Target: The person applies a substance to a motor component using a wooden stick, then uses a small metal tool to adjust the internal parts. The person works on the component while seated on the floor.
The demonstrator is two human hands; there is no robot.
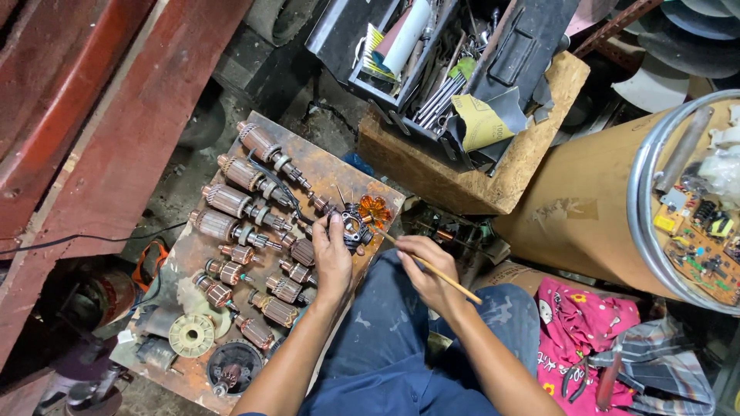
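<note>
Armatures (pixel 247 223) crowd rusty board (pixel 339 173) beside toolbox (pixel 439 54).

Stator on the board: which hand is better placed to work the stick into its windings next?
Probably the right hand: it grips the thin wooden stick, whose tip points at the stator. The left hand is busy steadying the stator on the rusty board.

The left hand (pixel 333 258) is being held forward, its fingers curled in a grip. The right hand (pixel 428 271) is being kept beside it, fingers pinched closed.
</note>
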